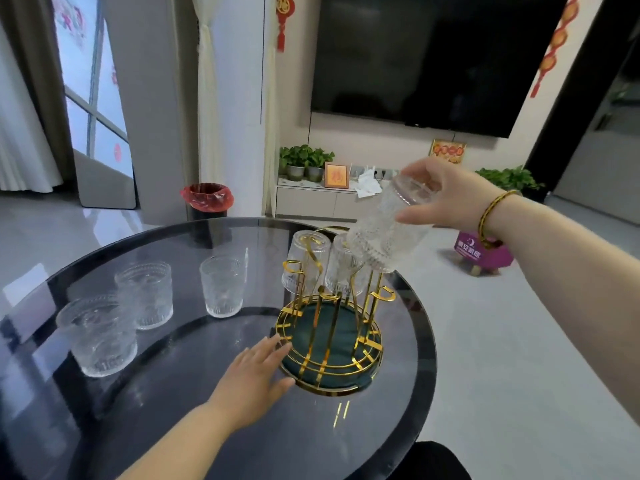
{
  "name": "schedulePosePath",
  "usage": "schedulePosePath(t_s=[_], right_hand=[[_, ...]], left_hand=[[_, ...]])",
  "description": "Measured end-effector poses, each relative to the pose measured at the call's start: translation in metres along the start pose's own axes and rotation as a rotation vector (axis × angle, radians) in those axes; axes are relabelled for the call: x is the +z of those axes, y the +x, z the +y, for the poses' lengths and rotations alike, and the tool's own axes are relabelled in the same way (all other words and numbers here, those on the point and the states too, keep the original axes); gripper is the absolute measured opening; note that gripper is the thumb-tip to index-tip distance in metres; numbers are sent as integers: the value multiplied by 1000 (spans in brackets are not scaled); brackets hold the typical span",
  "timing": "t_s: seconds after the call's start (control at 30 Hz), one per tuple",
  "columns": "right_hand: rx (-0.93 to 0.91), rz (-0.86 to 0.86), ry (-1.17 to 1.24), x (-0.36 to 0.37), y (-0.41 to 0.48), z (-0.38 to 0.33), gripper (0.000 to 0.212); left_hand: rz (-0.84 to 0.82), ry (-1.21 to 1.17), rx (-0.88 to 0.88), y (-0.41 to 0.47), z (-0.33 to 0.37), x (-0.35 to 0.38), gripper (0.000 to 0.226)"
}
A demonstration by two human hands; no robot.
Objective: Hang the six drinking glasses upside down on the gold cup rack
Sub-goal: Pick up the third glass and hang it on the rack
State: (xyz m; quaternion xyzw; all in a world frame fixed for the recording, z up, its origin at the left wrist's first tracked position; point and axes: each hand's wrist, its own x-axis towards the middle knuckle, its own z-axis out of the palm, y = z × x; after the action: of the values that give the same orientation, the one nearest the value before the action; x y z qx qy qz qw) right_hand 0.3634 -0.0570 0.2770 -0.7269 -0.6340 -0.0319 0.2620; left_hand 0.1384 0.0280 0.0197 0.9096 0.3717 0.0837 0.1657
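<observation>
Right hand [450, 195] grips a textured glass [384, 226] by its base, mouth tilted down over the gold cup rack [332, 327] for a free prong. Left hand [256, 372], open, steadies the rack's base. We count two hung, seemingly; three upright glasses [145, 292] wait on the table [207, 427].

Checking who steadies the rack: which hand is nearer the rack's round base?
Left. The left hand rests at the near-left rim of the rack's base; the right hand is up above the rack, holding a tilted glass.
</observation>
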Motion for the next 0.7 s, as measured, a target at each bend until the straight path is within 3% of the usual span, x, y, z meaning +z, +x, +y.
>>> schedulePosePath(t_s=[0.47, 0.7], right_hand=[[170, -58, -69, 25, 27, 46, 64], [192, -196, -70, 69, 23, 53, 67]], left_hand=[[-2, 56, 58, 7, 3, 10, 66], [51, -33, 65, 3, -2, 23, 69]])
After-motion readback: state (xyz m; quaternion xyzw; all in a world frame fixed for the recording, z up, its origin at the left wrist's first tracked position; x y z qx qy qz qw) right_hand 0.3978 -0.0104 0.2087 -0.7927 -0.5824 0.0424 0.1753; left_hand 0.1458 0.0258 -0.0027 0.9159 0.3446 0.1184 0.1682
